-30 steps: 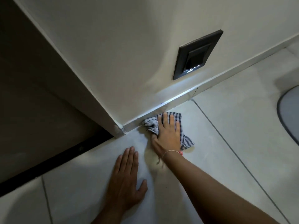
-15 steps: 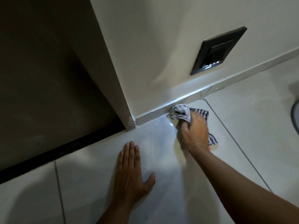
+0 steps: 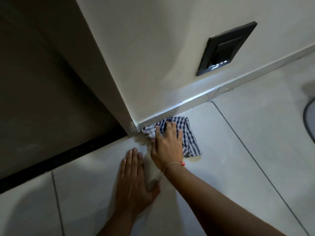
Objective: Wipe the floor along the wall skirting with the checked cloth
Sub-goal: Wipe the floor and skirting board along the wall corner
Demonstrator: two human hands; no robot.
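The blue-and-white checked cloth [image 3: 189, 138] lies crumpled on the pale floor tiles, pushed against the white skirting [image 3: 196, 99] right at the wall's outer corner. My right hand [image 3: 166, 147] presses down on the cloth with the fingers curled over its left part; a thin string bracelet circles the wrist. My left hand [image 3: 134, 183] rests flat on the floor tile just below and left of the right hand, fingers together and pointing toward the corner, holding nothing. Part of the cloth is hidden under my right hand.
A dark wall plate with small lit dots [image 3: 225, 48] sits low on the wall above the skirting. A dark strip [image 3: 64, 155] runs along the floor left of the corner beside a shadowed brown surface. A grey mat edge [image 3: 309, 120] shows at far right.
My right hand slid the cloth left along the skirting to the wall corner and the cloth spread out flatter. The left hand stayed planted on the floor.
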